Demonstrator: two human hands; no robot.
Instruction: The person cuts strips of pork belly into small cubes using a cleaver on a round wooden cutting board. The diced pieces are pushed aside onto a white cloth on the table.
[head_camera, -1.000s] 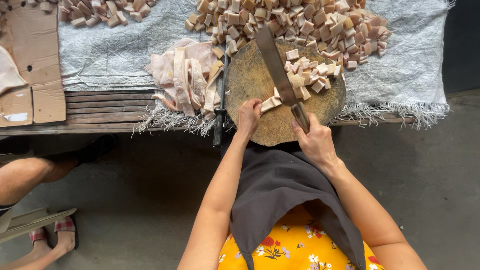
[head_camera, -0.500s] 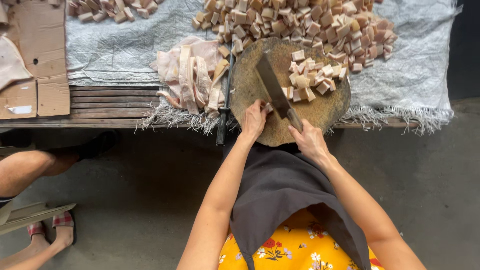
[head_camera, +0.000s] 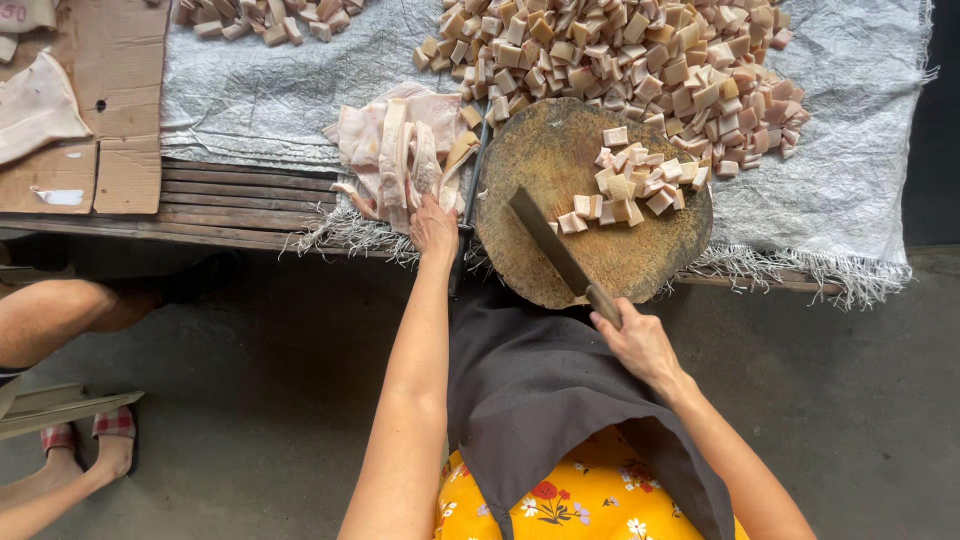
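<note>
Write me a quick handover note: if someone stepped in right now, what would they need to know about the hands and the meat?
Left hand: reaching onto the pile of uncut strips, fingers on one; not clear whether it grips yet.
Right hand: closed on the cleaver, whose blade lies across the round chopping block.
Done: a small batch of cut cubes sits on the block; a big heap of cubes lies on the woven sheet behind.
Left: the uncut strips beside the block.

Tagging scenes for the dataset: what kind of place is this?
Probably an informal meat-prep stall or workshop, not a home kitchen. A round wooden chopping block sits on a low slatted bench covered with woven sacking, heaped with cut cubes, over a bare concrete floor.
</note>
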